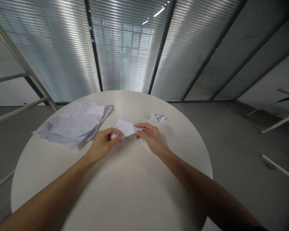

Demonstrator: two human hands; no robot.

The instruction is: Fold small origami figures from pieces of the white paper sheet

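Observation:
Between my two hands is a small piece of folded white paper [125, 127], held just over the middle of the table. My left hand [105, 141] pinches its left end between thumb and fingers. On the other side, my right hand [149, 135] grips the right end the same way. Beyond my right hand lies a small folded paper shape [158, 117] with pointed ends, resting on the tabletop. A stack of large creased white sheets [74, 120] is spread out to the left of my left hand. My fingers cover both ends of the held paper.
The round white table [125, 189] carries all the paper. At the bottom edge a white corner [210, 224], perhaps paper, shows beside my right forearm. Glass panels with blinds [125, 48] stand behind the table. Pale furniture legs [280, 168] are on the right.

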